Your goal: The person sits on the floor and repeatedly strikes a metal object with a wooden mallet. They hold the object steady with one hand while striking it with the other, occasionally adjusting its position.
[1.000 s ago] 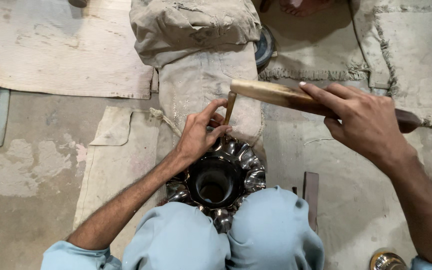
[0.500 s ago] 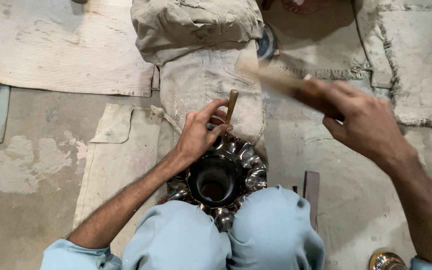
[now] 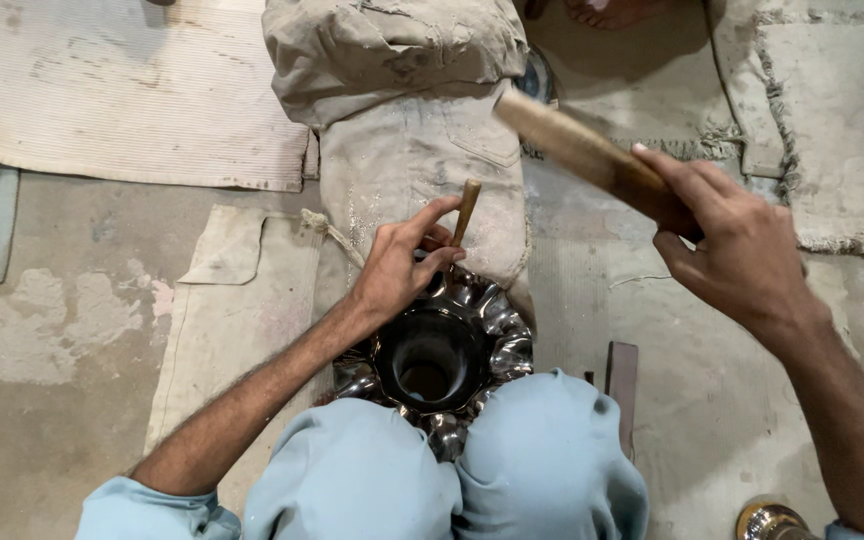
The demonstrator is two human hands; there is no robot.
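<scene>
Two hands share this chasing step: your left hand pinches the punch on the fluted metal vessel at lower centre, your right hand grips the raised wooden mallet, so strike squarely next.

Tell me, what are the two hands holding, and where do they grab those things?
The left hand pinches a thin wooden punch near its lower part. The right hand grips a wooden mallet by one end.
</scene>
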